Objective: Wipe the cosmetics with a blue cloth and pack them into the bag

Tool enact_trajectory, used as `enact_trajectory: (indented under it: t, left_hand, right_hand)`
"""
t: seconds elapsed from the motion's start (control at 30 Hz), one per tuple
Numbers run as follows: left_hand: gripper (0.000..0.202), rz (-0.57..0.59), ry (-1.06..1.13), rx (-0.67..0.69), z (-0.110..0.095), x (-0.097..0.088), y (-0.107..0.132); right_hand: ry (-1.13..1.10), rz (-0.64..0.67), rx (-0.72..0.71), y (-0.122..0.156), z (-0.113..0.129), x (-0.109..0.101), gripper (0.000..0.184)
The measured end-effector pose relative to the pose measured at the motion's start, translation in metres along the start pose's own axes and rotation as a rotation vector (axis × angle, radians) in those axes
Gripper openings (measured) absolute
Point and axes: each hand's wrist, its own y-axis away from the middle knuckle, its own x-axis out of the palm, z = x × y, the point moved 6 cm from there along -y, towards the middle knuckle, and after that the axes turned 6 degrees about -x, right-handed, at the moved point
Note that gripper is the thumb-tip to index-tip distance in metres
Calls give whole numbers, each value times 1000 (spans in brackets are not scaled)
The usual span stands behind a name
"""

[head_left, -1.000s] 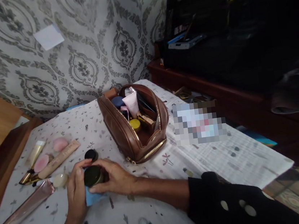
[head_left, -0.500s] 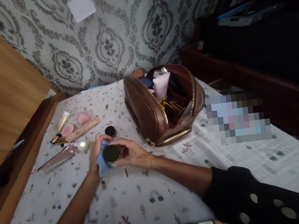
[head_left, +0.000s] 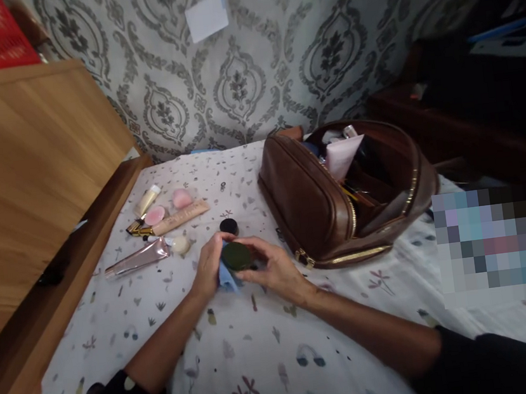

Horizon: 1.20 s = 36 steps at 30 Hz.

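Between my two hands is a small round jar with a dark green lid (head_left: 236, 256), lid upward. My right hand (head_left: 279, 273) grips it from the right side, thumb and fingers around it. A light blue cloth (head_left: 227, 279) is in my left hand (head_left: 208, 269), pressed to the jar's left side; the left fingertips are partly hidden behind it. Just beyond the hands sits a small black-lidded pot (head_left: 229, 227). To the right, a brown zip cosmetic bag (head_left: 306, 201) stands unzipped, with a pale pink tube (head_left: 342, 156) sticking up inside.
Left of my hands lie a metallic pink tube (head_left: 139, 258), a beige tube (head_left: 182, 217), a pink sponge (head_left: 181, 198), a pink round puff (head_left: 155, 216) and a makeup brush (head_left: 180, 244). A wooden panel (head_left: 35, 135) borders the left, patterned wallpaper (head_left: 240, 91) the back.
The camera view has turned left, so everything sits further right in the picture. Both hands keep hold of the jar and cloth, with little visible change in grip.
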Motion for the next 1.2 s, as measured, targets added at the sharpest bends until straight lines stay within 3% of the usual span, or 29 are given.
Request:
enact_trajectory:
  t: [0.27,0.43,0.53,0.77,0.9,1.03,1.2]
  left_hand:
    - [48,146,4,96,-3,6,3]
    - [54,171,-83,142,-4,7,3]
    - [54,135,-208,190,-6,6,3]
    - [29,19,-423,261,-11,-7,1]
    - [33,-87,-557,249,-5,-25,-8]
    - [42,-174,-696,284,-1,-39,-16]
    - [42,-138,-806,229,13,-49,-22]
  right_hand:
    - [52,-40,31,0,-7,-3,52]
    - [80,-69,10,1,-10,-3,49]
    - [103,-97,3,1,-11,-5,50]
    - [81,-41,4,3,-4,1,47]
    - [169,-58,5,6,-1,0,49]
    - [264,-18,17,8,3,1,40]
    - [377,84,-46,10,10,5,29]
